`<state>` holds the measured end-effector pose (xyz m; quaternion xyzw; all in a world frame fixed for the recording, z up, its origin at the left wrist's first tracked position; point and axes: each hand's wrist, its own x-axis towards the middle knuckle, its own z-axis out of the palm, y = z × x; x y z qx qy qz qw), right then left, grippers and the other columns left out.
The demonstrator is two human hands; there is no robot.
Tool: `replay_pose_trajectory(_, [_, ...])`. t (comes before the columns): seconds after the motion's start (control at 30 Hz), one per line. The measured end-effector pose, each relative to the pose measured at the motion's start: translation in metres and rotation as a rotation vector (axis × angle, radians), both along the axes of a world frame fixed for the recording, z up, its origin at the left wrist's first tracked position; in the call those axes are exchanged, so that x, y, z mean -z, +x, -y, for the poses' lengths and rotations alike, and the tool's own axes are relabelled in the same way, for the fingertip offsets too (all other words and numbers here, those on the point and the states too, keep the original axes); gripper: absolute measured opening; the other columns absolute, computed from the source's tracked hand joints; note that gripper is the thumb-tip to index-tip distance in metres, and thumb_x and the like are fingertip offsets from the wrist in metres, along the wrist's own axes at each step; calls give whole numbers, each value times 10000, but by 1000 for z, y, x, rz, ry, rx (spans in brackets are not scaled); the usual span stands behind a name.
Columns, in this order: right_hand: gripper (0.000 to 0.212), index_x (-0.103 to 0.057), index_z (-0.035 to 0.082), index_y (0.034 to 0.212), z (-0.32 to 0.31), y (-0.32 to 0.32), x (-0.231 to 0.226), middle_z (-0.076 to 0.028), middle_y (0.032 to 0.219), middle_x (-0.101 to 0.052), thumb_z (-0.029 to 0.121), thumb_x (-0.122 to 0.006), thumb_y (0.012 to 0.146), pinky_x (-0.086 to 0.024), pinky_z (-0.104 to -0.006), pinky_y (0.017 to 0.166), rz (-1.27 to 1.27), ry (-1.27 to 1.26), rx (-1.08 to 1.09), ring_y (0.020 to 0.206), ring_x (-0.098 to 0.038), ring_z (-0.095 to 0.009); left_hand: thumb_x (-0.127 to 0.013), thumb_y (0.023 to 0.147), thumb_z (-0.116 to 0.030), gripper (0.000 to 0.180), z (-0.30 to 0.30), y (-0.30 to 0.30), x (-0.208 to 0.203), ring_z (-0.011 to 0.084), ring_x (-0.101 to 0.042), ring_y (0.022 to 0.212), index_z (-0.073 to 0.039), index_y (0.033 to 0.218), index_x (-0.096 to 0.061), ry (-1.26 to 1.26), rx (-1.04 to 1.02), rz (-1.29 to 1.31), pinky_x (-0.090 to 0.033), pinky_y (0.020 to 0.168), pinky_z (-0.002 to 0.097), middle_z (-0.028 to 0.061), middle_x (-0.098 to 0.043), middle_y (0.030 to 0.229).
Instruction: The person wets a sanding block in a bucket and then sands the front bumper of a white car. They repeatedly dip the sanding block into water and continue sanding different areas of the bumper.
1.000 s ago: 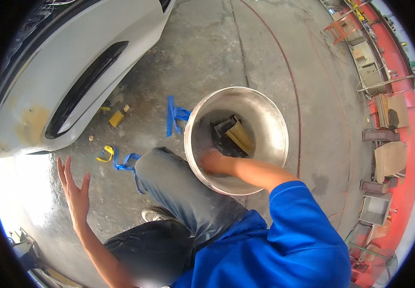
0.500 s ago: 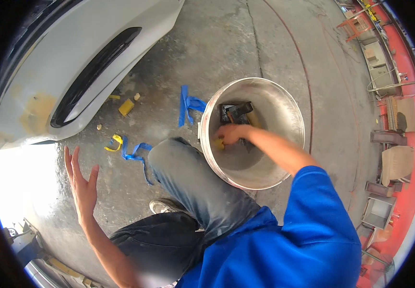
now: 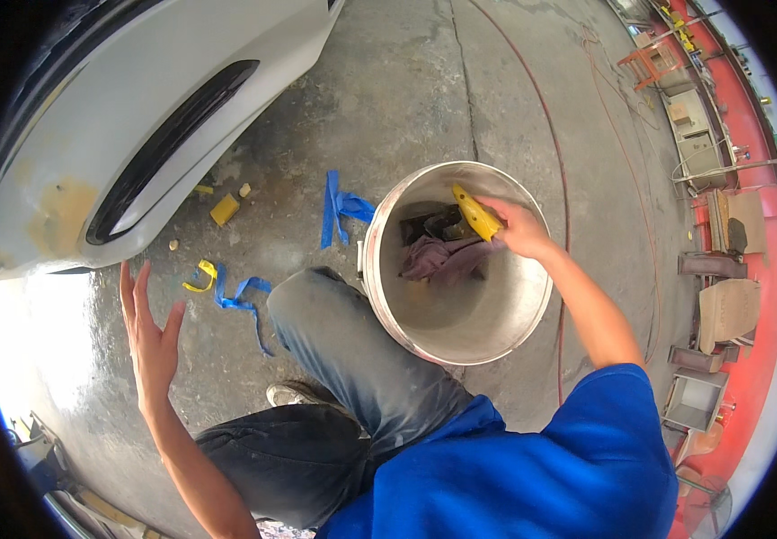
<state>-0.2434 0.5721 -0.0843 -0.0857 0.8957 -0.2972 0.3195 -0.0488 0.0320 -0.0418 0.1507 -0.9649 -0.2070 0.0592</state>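
Note:
My right hand [image 3: 519, 227] is closed on a yellow tapered block [image 3: 475, 214] over the far right part of a whitish bucket [image 3: 525, 278]. A purple-grey cloth [image 3: 433, 259] lies inside the bucket and trails up toward that hand; whether the hand also grips it I cannot tell. Dark items [image 3: 447, 222] sit behind the cloth, partly hidden. My left hand [image 3: 151, 355] is raised at the left with its fingers spread and nothing in it. It is nearest the lower edge of a light grey car bumper [image 3: 56, 171], apart from it.
On the concrete floor lie blue tape strips [image 3: 330, 211], a yellow foam piece [image 3: 225, 210], small crumbs and a curl of yellow tape [image 3: 199, 277]. A red hose [image 3: 546, 117] runs past the bucket. Shelves and boxes [image 3: 730, 314] line the red-based wall at right.
My right hand has risen from the bottom of the bucket toward its far right rim with the yellow block. The purple-grey cloth now shows in the bucket. My left hand stays spread.

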Motion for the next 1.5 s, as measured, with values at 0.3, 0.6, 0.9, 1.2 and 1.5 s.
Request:
replay_pose_trajectory(0.3, [525,-561,48,1346,98,15,29,-185,1318,-609,19,-607,824,-472,-442,1044,-436,116,-427,1224,-584,-352,-693,919,-199,658,-1,3,0,349,-267,1506,-185,1518,-421,3,-17,57,-331,1182,511,113,-229,1654])
replay_pose_trajectory(0.6, [245,-720,72,1026,69,-34,85,-150,1100,-710,201,-696,820,-563,-457,866,-228,438,-652,1033,-684,-348,-698,915,-193,632,9,16,2,356,-298,1488,-191,1495,-449,10,-7,63,-337,1174,508,109,-253,1648])
replay_pose_trajectory(0.9, [206,-713,30,1009,155,26,88,-167,1118,-702,88,-608,842,-574,-453,858,-299,291,-923,1094,-674,-331,-690,917,-166,623,-1,14,-4,371,-311,1481,-182,1494,-454,-22,14,90,-329,1173,501,125,-270,1641])
replay_pose_trajectory(1.2, [474,-683,100,1263,144,59,235,-134,1346,-635,389,-601,896,-416,-516,1059,71,289,-197,1242,-594,-328,-687,919,-173,611,-2,25,3,372,-321,1476,-164,1487,-462,-16,6,154,-318,1177,501,134,-292,1631])
replay_pose_trajectory(1.5, [538,-732,103,1193,100,36,194,-140,1192,-714,489,-718,818,-492,-428,987,323,624,-1104,1134,-658,-315,-691,924,-196,602,-2,18,2,368,-314,1480,-160,1482,-467,13,9,107,-317,1177,504,130,-286,1633])
